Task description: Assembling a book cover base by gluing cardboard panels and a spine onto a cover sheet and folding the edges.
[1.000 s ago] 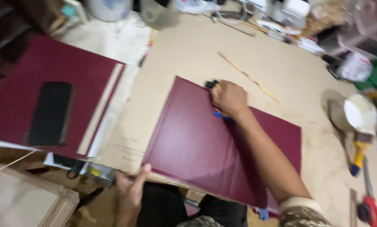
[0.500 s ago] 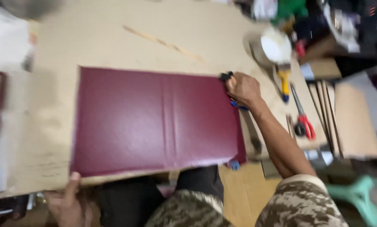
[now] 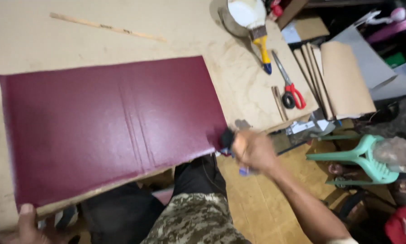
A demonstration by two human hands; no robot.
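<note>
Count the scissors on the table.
1. The red-handled scissors lie near the table's right edge, just below the yellow-handled brush and left of the stacked boards. More could be hidden in the clutter beyond.

Bare bench (image 3: 54, 45) lies open above the maroon cover (image 3: 108, 126), crossed only by a thin wooden stick (image 3: 108, 29) well above it. Right of the cover a strip of bench stays free up to the brush (image 3: 261, 43), bowl (image 3: 241, 13) and scissors (image 3: 290, 88) — beyond them, stacked boards (image 3: 343, 79) block the edge. Below the cover's right corner the right hand (image 3: 252, 151) fills the gap; the left hand (image 3: 29, 221) sits at its lower left corner.
</note>
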